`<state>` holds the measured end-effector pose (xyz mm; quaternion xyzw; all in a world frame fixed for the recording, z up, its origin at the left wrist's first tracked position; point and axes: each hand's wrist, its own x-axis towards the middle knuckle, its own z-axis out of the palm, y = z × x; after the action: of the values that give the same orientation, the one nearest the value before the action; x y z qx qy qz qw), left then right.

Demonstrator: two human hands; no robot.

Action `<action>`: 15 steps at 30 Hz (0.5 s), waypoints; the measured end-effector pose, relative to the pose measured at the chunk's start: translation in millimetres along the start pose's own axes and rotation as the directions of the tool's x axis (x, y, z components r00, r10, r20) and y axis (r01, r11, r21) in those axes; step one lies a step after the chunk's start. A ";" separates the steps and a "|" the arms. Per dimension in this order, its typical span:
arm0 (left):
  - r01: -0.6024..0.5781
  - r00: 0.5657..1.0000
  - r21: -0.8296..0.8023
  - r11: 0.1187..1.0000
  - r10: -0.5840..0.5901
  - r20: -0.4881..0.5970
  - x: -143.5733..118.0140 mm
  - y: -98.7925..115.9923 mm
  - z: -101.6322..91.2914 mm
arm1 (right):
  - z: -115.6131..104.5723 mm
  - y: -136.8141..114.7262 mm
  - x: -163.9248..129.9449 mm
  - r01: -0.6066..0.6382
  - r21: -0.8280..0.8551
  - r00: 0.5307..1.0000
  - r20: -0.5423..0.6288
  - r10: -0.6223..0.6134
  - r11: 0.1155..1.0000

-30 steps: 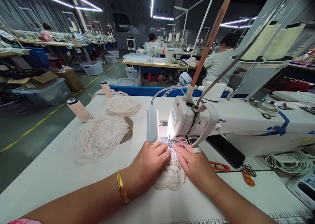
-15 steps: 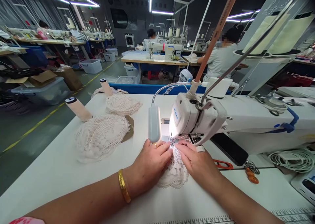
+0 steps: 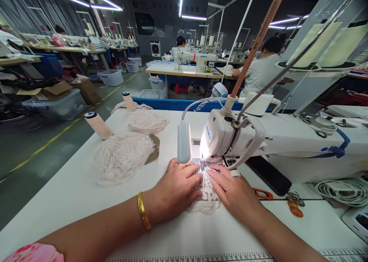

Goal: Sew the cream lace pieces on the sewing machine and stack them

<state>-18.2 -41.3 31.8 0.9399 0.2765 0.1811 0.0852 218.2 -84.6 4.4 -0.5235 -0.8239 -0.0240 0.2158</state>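
Observation:
A piece of cream lace (image 3: 205, 195) lies flat on the white sewing table, its scalloped edge toward me. Its far end runs under the needle area of a white sewing machine (image 3: 220, 133); the exact stitching point is hard to make out in the glare. My left hand (image 3: 179, 187) rests on the lace's left side, fingers stretched forward and pressing down. On the right side, my right hand (image 3: 234, 191) lies with extended fingers against the lace, fingertips close to the presser foot. A slim lamp (image 3: 184, 143) stands just beyond my left fingers.
Two gathered lace bundles (image 3: 123, 158) and two thread cones (image 3: 98, 126) sit at left. Right of the machine are a black phone (image 3: 268, 175), an orange-handled tool (image 3: 263, 194), a keyring (image 3: 295, 203) and a coiled cable (image 3: 342, 191). A ruler strip (image 3: 230, 256) runs along the front edge.
Both hands have shifted slightly forward with the lace, and its near edge now lies a little closer to the machine. The view has turned slightly left.

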 end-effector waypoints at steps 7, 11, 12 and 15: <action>-0.079 0.993 -0.111 0.991 0.088 0.080 -10.8 7.7 -10.4 | -32.8 2.1 -6.7 0.006 0.318 0.944 0.311 -0.110 0.948; -0.031 0.999 -0.149 0.988 0.027 -0.029 -0.7 1.3 6.4 | -24.4 3.2 -0.4 0.034 0.361 0.978 0.182 -0.106 0.932; 0.009 0.999 -0.183 0.983 -0.019 -0.050 3.8 -0.6 9.1 | -22.1 2.2 1.1 0.009 0.369 0.988 0.142 -0.066 0.929; 0.127 0.986 -0.335 0.934 -0.156 -0.060 17.6 -4.4 11.1 | -17.7 -3.0 4.5 -0.114 0.407 0.993 0.047 0.104 0.906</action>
<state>-2.2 -28.7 25.7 0.8814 0.3127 0.2584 0.2421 219.8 -86.8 22.7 -0.5122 -0.7826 0.1676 0.3116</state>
